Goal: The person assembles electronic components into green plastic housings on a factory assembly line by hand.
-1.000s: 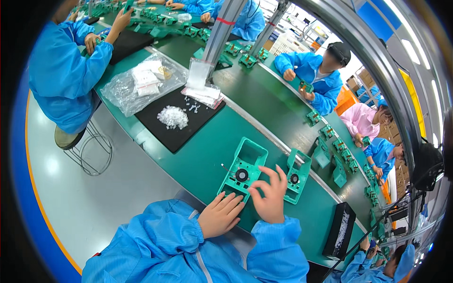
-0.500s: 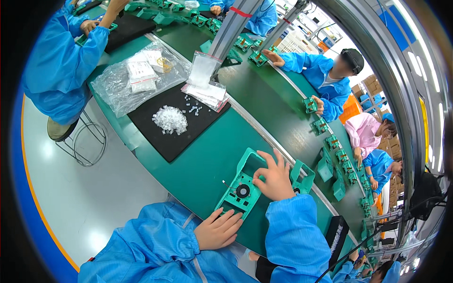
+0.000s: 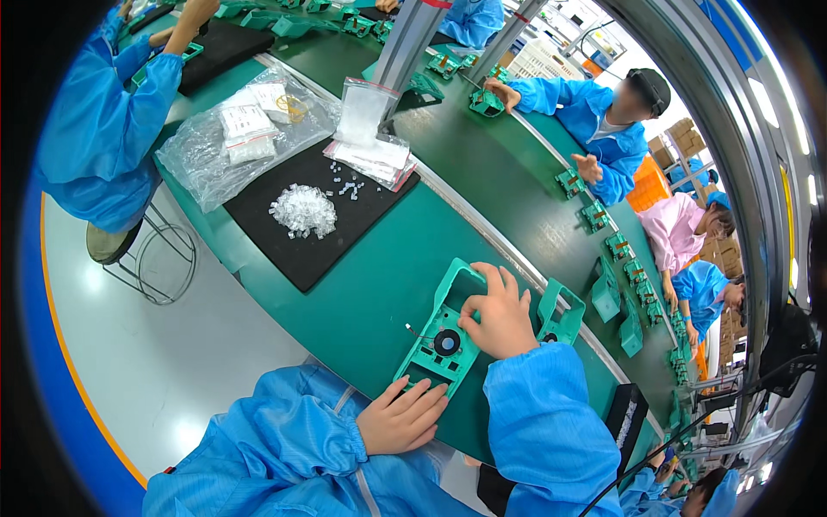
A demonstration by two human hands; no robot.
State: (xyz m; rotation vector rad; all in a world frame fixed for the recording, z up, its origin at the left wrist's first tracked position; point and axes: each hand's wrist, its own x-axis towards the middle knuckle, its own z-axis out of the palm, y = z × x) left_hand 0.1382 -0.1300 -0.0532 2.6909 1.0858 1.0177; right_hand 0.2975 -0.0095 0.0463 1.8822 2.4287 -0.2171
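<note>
A green plastic housing (image 3: 419, 360) lies on the green table in front of me, with a round black speaker (image 3: 447, 342) in its middle. A thin wire with a small white connector (image 3: 408, 327) sticks out from its left side. My left hand (image 3: 402, 420) lies with fingers stretched over the near end of the housing. Above the speaker's right side, my right hand (image 3: 502, 320) has thumb and forefinger pinched together at the housing's edge, the other fingers raised. Whatever is between those fingertips is hidden. A second green housing (image 3: 568, 320) lies just right of my right hand.
A black mat (image 3: 323, 254) bears a pile of small clear plastic pieces (image 3: 303, 212) and zip bags (image 3: 366, 138). A clear plastic sheet (image 3: 194, 164) lies beyond. Metal posts (image 3: 413, 43) stand at the table's rail. Co-workers sit along the line of green assemblies (image 3: 594, 215).
Both my hands keep nearly the same places on the housing; the view has shifted slightly. Across the table, a co-worker's hand has come away from a green assembly.
</note>
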